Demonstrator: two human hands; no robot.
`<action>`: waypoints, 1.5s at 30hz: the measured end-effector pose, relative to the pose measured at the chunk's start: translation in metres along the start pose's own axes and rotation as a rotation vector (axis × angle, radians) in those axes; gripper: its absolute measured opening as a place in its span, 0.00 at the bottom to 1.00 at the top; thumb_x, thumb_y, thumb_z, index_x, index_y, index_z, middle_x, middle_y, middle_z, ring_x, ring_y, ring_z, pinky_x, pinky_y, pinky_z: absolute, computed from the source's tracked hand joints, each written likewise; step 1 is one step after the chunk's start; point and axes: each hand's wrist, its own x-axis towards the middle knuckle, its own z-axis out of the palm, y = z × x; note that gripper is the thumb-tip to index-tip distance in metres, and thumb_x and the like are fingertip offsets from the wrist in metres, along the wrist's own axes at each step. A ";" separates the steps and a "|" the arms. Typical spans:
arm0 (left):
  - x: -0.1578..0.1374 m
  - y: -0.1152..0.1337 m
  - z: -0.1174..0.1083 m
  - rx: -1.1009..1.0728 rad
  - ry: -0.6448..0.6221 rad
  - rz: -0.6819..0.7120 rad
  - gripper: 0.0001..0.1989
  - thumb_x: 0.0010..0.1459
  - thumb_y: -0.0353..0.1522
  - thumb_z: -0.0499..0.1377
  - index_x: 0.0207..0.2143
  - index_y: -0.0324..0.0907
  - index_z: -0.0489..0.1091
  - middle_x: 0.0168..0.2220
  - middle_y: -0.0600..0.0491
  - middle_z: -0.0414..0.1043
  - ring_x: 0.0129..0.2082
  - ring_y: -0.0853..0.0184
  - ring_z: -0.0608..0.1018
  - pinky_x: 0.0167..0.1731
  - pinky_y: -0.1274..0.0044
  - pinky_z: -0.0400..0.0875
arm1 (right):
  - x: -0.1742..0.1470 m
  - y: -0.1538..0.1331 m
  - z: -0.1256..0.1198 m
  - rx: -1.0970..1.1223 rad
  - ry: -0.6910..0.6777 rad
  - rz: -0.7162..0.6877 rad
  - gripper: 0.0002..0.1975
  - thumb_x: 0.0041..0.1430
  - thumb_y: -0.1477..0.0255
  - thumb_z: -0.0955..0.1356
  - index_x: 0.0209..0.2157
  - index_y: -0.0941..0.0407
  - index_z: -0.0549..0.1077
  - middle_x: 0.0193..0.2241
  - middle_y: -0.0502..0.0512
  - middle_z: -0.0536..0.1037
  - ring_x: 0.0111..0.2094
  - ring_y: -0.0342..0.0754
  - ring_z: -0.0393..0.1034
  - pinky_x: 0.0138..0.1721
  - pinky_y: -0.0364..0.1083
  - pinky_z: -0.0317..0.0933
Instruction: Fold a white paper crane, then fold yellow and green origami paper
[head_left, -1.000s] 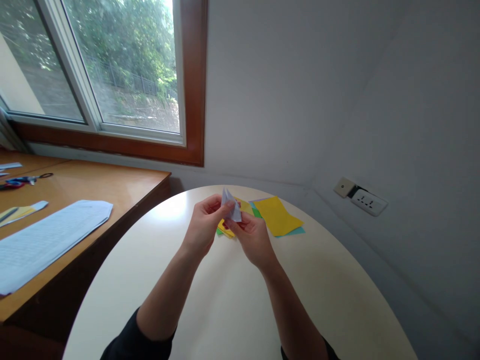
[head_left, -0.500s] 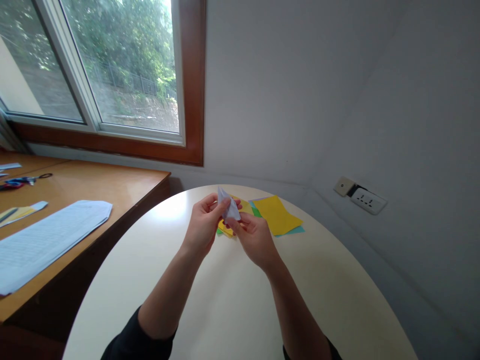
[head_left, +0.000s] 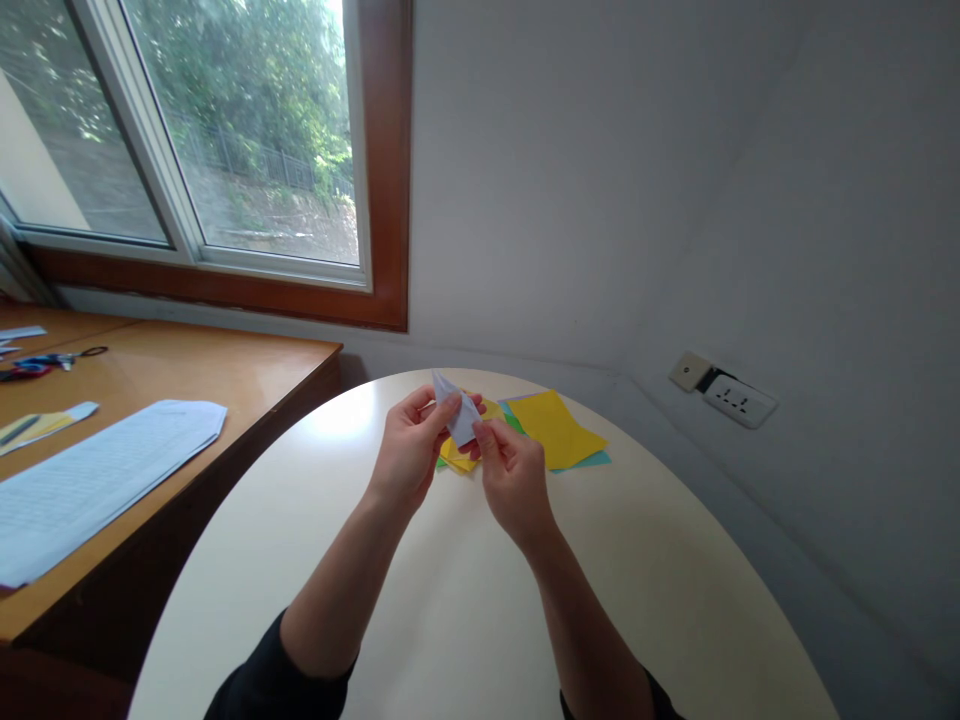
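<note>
A small piece of folded pale paper [head_left: 463, 423], whitish-lilac with a pointed top, is held up between both hands over the table. My left hand [head_left: 411, 432] grips its left side, thumb in front and fingers behind. At its lower right edge, my right hand [head_left: 512, 465] pinches the paper between thumb and curled fingers. Behind the hands lie yellow and green paper pieces [head_left: 459, 459], partly hidden. Just right of them rests a yellow paper sheet [head_left: 559, 428] on top of a light blue one [head_left: 596, 460].
The round white table [head_left: 450, 620] spreads beneath my arms. On the left, a wooden desk [head_left: 255, 355] carries a stack of printed sheets [head_left: 112, 480], scissors [head_left: 56, 360] and a pen on paper. A window stands behind the desk; a wall socket [head_left: 739, 400] is at right.
My right hand has shifted slightly right, its fingers now curled in a pinch at the paper's lower edge. More of the paper's front face shows. The left hand stays nearly in place.
</note>
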 end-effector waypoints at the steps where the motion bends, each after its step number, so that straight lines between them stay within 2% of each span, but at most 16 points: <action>1: 0.000 0.000 0.000 -0.008 -0.001 0.002 0.14 0.41 0.37 0.67 0.25 0.36 0.69 0.26 0.49 0.77 0.20 0.72 0.74 0.20 0.80 0.66 | 0.000 0.000 0.000 0.002 0.006 -0.005 0.17 0.61 0.67 0.59 0.20 0.57 0.68 0.18 0.50 0.72 0.21 0.42 0.65 0.24 0.41 0.58; 5: 0.001 -0.001 0.001 -0.015 0.050 0.004 0.14 0.40 0.36 0.68 0.24 0.36 0.70 0.26 0.49 0.77 0.23 0.68 0.76 0.22 0.80 0.67 | 0.001 0.004 0.002 0.027 -0.025 0.023 0.15 0.61 0.68 0.60 0.22 0.57 0.70 0.19 0.50 0.73 0.22 0.42 0.67 0.24 0.41 0.60; 7: 0.003 -0.002 0.000 -0.015 0.096 0.019 0.14 0.38 0.36 0.68 0.22 0.35 0.70 0.25 0.48 0.76 0.26 0.65 0.77 0.25 0.78 0.68 | 0.001 0.007 0.003 0.021 0.036 0.010 0.10 0.59 0.68 0.62 0.28 0.57 0.71 0.23 0.51 0.75 0.25 0.43 0.69 0.26 0.41 0.63; 10: 0.004 -0.003 -0.001 -0.009 0.157 0.058 0.13 0.38 0.35 0.68 0.22 0.36 0.70 0.26 0.48 0.77 0.29 0.64 0.78 0.28 0.78 0.69 | 0.000 0.006 0.005 -0.073 0.201 -0.147 0.05 0.57 0.70 0.65 0.36 0.55 0.70 0.32 0.54 0.76 0.33 0.46 0.71 0.30 0.44 0.66; 13: 0.005 -0.003 -0.001 -0.010 0.194 0.063 0.13 0.37 0.35 0.68 0.22 0.36 0.70 0.27 0.48 0.77 0.31 0.63 0.78 0.30 0.77 0.70 | -0.001 0.004 0.006 -0.168 0.220 -0.326 0.07 0.54 0.71 0.68 0.36 0.55 0.69 0.34 0.56 0.75 0.39 0.49 0.70 0.36 0.48 0.67; 16: 0.004 -0.004 0.000 -0.016 0.194 0.049 0.14 0.38 0.35 0.69 0.23 0.35 0.70 0.29 0.47 0.77 0.33 0.62 0.79 0.33 0.74 0.71 | -0.002 0.004 0.010 -0.202 0.186 -0.371 0.10 0.50 0.72 0.70 0.36 0.55 0.69 0.36 0.58 0.74 0.41 0.50 0.69 0.40 0.51 0.67; 19: 0.004 -0.005 0.001 -0.015 0.173 0.043 0.15 0.37 0.36 0.69 0.23 0.35 0.70 0.30 0.47 0.77 0.34 0.61 0.79 0.34 0.74 0.71 | -0.003 0.006 0.013 -0.243 0.212 -0.374 0.08 0.51 0.74 0.70 0.34 0.55 0.69 0.36 0.57 0.75 0.39 0.50 0.70 0.40 0.51 0.67; 23: 0.005 -0.004 -0.001 0.023 0.105 0.017 0.17 0.40 0.40 0.68 0.24 0.35 0.72 0.28 0.47 0.76 0.34 0.61 0.79 0.32 0.75 0.71 | -0.003 0.008 0.012 -0.197 0.240 -0.316 0.05 0.52 0.73 0.69 0.33 0.54 0.70 0.34 0.56 0.76 0.39 0.50 0.70 0.37 0.50 0.67; 27: 0.005 0.001 -0.006 0.093 -0.016 0.004 0.18 0.44 0.43 0.65 0.29 0.35 0.75 0.30 0.47 0.77 0.34 0.62 0.78 0.36 0.73 0.72 | -0.003 0.012 0.012 -0.023 0.231 -0.144 0.04 0.53 0.71 0.68 0.33 0.55 0.72 0.34 0.55 0.77 0.38 0.49 0.71 0.36 0.49 0.67; 31: 0.004 0.006 -0.010 0.144 -0.153 -0.024 0.18 0.45 0.38 0.66 0.38 0.37 0.75 0.35 0.46 0.77 0.39 0.61 0.77 0.43 0.70 0.70 | -0.002 0.016 0.013 0.179 0.253 0.059 0.06 0.53 0.69 0.68 0.32 0.56 0.73 0.33 0.56 0.77 0.37 0.49 0.72 0.37 0.50 0.67; 34: 0.003 0.007 -0.010 0.160 -0.221 -0.025 0.20 0.43 0.33 0.67 0.42 0.38 0.74 0.39 0.46 0.77 0.44 0.58 0.76 0.47 0.68 0.68 | 0.001 0.016 0.012 0.291 0.267 0.115 0.07 0.50 0.68 0.69 0.31 0.57 0.74 0.32 0.56 0.77 0.37 0.48 0.71 0.38 0.50 0.67; 40: 0.003 0.006 -0.009 0.195 -0.199 0.055 0.21 0.41 0.32 0.68 0.41 0.38 0.73 0.39 0.46 0.77 0.42 0.58 0.77 0.47 0.68 0.69 | 0.003 0.015 0.011 0.440 0.306 0.171 0.08 0.46 0.70 0.71 0.30 0.58 0.74 0.31 0.54 0.76 0.36 0.48 0.71 0.40 0.49 0.66; 45: 0.003 0.006 -0.009 0.251 -0.112 0.127 0.19 0.41 0.33 0.68 0.38 0.38 0.73 0.36 0.47 0.77 0.39 0.61 0.78 0.44 0.70 0.71 | 0.003 0.013 0.011 0.503 0.317 0.225 0.09 0.45 0.69 0.72 0.30 0.58 0.73 0.29 0.54 0.77 0.33 0.46 0.72 0.37 0.48 0.67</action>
